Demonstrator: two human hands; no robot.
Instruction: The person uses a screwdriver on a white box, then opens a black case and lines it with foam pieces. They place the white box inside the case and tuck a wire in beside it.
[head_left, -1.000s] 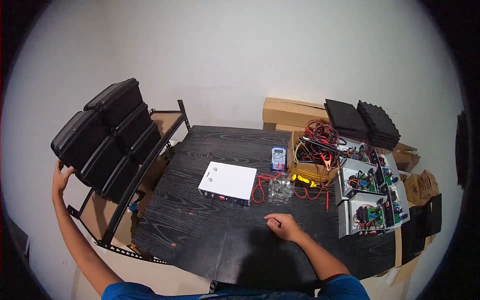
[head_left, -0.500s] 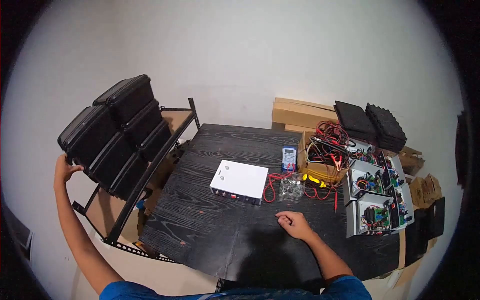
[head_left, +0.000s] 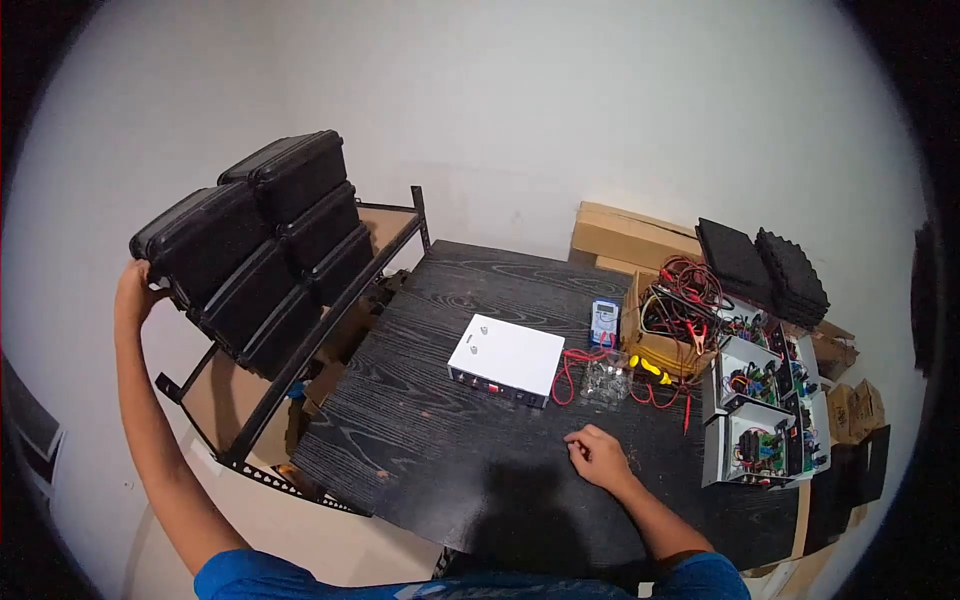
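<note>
My left hand (head_left: 138,288) is closed on the near left end of a black hard case (head_left: 205,232). This case tops the nearer of two stacks on the shelf; my fingertips are partly hidden against it. Over the black wood-grain table (head_left: 420,440), my right hand (head_left: 602,458) has its fingers loosely curled, with nothing visible in them. In front of that hand sits a white instrument box (head_left: 508,350) with knobs on top and a red switch along its front side.
Behind the right hand are a blue multimeter (head_left: 604,320) with red leads, a clear bag of small parts (head_left: 606,380) and a yellow screwdriver (head_left: 650,369). A cardboard box of cables (head_left: 640,335) and several open circuit units (head_left: 760,450) stand at right. The shelf's metal frame (head_left: 320,345) borders the table's left.
The view has shifted, so the table and its things appear farther right. My left hand is higher, still at the case's end. The right hand remains curled over the table.
</note>
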